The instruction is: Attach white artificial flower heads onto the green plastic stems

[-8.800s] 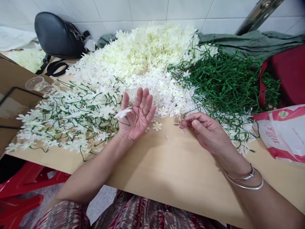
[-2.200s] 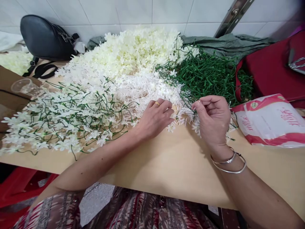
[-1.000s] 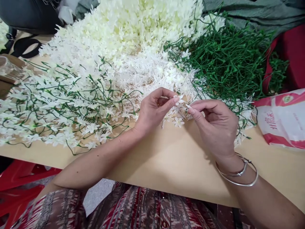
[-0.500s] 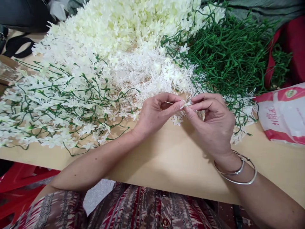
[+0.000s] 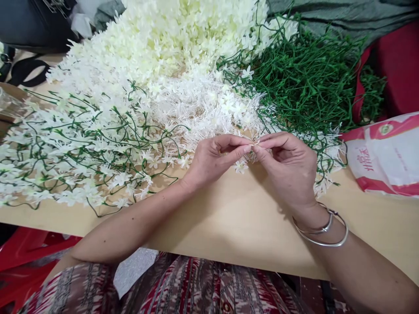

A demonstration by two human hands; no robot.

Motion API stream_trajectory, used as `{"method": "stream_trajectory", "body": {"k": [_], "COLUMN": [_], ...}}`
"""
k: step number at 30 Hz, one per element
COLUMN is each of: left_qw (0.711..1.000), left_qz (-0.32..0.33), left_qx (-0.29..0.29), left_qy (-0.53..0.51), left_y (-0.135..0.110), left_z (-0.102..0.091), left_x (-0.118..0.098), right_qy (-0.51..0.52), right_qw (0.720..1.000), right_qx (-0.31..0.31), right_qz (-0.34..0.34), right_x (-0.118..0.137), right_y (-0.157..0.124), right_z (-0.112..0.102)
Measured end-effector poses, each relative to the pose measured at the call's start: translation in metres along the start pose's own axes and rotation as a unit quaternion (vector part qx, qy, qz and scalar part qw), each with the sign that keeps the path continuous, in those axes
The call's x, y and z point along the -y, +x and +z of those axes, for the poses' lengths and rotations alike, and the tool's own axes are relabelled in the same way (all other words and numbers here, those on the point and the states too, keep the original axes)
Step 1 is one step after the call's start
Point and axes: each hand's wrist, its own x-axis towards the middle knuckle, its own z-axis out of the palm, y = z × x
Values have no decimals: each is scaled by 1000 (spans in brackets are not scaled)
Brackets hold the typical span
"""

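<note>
My left hand (image 5: pixel 214 159) and my right hand (image 5: pixel 288 168) meet fingertip to fingertip over the front of the table. Between their pinched thumbs and forefingers is a small white artificial flower (image 5: pixel 255 143), mostly hidden by the fingers. Just below them a loose white flower (image 5: pixel 240 166) lies on the tabletop. White stamen pieces (image 5: pixel 183 104) are heaped behind my hands. To the left spreads a pile of white flowers on green stems (image 5: pixel 98 144). Bare green plastic stems (image 5: pixel 294 78) make a tangled heap at the back right.
Cream-white petals (image 5: pixel 183 35) are mounded at the back. A pink and white plastic bag (image 5: pixel 386 152) lies at the right, near red fabric (image 5: pixel 401 65). A dark bag (image 5: pixel 36 26) sits at the back left. Red plastic stools (image 5: pixel 29 257) stand below the table's front edge (image 5: pixel 229 259).
My fingertips have closed in tighter around the small flower, so less of it shows. The whole view has shifted slightly; the piles look the same.
</note>
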Motion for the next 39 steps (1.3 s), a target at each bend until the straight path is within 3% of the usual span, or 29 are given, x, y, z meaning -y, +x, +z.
{"method": "stream_trajectory", "body": {"k": [5, 8, 13, 18, 22, 28, 33, 36, 39], "left_qw": [991, 963, 880, 763, 717, 721, 786, 822, 834], "left_qz": [80, 155, 238, 264, 264, 266, 259, 249, 242], "left_qx": [-60, -90, 6, 72, 101, 74, -13, -18, 1], "left_qy": [83, 203, 412, 586, 637, 635, 561, 513, 496], "left_y": [2, 2, 0, 3, 2, 2, 4, 4, 3], "left_z": [-6, -11, -11, -4, -2, -10, -19, -21, -20], "left_x": [-1, 0, 8, 15, 11, 9, 5, 3, 4], "right_qy": [-10, -15, -45, -61, -57, -54, -31, -14, -10], "right_qw": [998, 997, 997, 997, 998, 996, 996, 997, 996], "right_qx": [-60, -75, -62, -37, -36, -72, -84, -70, -70], "right_qz": [-27, -32, 2, 15, 5, 9, 27, 39, 45], "right_x": [0, -3, -4, 0, 1, -5, -15, -14, -13], "right_y": [10, 14, 13, 9, 7, 11, 14, 12, 11], "right_z": [-8, -13, -14, -13, -12, -16, -17, -14, -13]}}
